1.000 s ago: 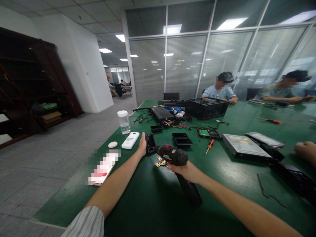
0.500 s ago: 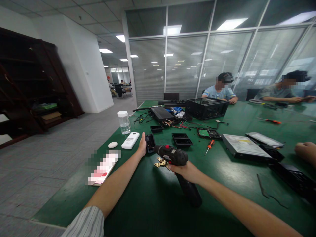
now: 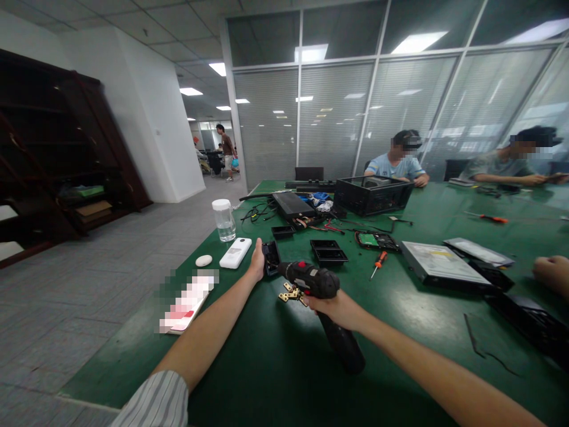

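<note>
My left hand (image 3: pixel 257 261) grips a small black plastic box-like part (image 3: pixel 271 256) by its left side, tilted so its hollow inner face turns toward the drill. In my right hand (image 3: pixel 334 306) is a black cordless drill (image 3: pixel 313 279), its front end at the lower right edge of that part. Whether the bit touches it is hidden. Several small gold-coloured metal pieces (image 3: pixel 291 292) show just below the drill's body, left of my right fingers. Just beyond sit a black two-compartment tray (image 3: pixel 328 252) and a smaller black tray (image 3: pixel 283 232).
Left of my hand are a lidded water jar (image 3: pixel 223 220), a white device (image 3: pixel 235 253), a white round object (image 3: pixel 203 260) and a phone (image 3: pixel 189 305). An orange screwdriver (image 3: pixel 379 264), an optical drive (image 3: pixel 444 264) and a black computer case (image 3: pixel 372 195) lie rightward. A co-worker's hand (image 3: pixel 551 273) rests at right.
Both my hands, the drill and the black part stay almost in place. A person carrying a blue bag has come into view in the far doorway.
</note>
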`<control>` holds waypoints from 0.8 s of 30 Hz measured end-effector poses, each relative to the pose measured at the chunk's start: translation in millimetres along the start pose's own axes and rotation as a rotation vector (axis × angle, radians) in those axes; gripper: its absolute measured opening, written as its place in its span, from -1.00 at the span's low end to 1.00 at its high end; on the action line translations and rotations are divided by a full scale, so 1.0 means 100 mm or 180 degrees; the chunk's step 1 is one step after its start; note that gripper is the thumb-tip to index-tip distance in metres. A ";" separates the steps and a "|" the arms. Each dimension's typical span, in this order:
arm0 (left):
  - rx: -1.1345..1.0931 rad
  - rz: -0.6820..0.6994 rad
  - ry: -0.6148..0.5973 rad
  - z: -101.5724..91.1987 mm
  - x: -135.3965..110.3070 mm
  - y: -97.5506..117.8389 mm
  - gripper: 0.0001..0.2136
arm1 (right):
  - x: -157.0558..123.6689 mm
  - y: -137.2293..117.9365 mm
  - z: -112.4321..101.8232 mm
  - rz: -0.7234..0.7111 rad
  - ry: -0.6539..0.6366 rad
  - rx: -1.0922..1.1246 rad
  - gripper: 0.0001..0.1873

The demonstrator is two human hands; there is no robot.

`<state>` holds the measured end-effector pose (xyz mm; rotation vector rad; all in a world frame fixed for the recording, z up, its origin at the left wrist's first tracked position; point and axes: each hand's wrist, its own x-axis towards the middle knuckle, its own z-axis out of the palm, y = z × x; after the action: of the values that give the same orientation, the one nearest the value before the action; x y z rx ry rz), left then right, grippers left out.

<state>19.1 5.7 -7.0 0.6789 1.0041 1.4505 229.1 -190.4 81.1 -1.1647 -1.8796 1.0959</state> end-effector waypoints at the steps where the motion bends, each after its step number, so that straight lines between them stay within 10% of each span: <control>1: 0.0012 0.0022 0.0011 0.00 0.00 0.00 -0.49 | 0.00 0.01 0.00 -0.0002 0.0011 0.0000 -0.60; 24: 0.0048 0.0059 -0.0065 -0.01 0.01 -0.01 -0.47 | 0.01 0.02 0.00 0.0014 0.0029 -0.0042 -0.61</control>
<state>18.6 6.9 -8.1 0.7141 0.9963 1.4506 229.2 -189.2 79.6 -1.1798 -1.8808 1.0803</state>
